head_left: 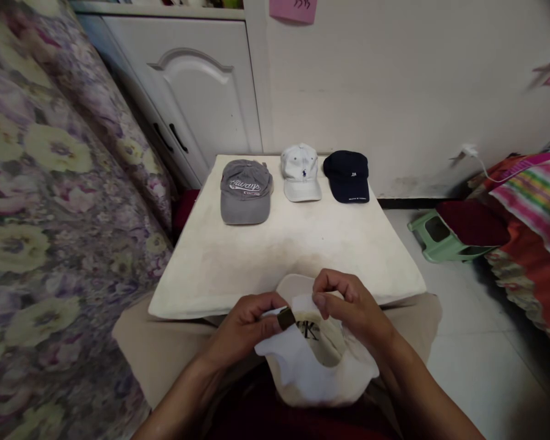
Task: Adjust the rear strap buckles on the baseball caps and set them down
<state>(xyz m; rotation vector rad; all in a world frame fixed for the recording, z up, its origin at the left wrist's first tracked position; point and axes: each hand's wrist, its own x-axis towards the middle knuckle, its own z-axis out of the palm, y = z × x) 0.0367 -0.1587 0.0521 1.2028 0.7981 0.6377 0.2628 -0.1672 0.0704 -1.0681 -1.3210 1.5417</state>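
A cream baseball cap point(318, 388) lies in my lap, with dark letters showing inside its back opening and its brim towards the table. Thin white material, like paper or cloth, lies bunched over it. The thumb and fingers of my left hand point(252, 321) are closed on the cap's back strap, beside a dark brass-coloured buckle point(286, 318). My right hand point(351, 302) pinches at the other side of the opening; the fingers cover what is between them, perhaps the strap's loose end.
On the cream-covered table point(201, 275) stand a grey cap point(245, 192), a pale cap point(301, 173) and a navy cap point(347, 176) along the back. A floral curtain point(59, 232) hangs at left. A green stool point(458, 235) stands at right near a bed point(541, 244).
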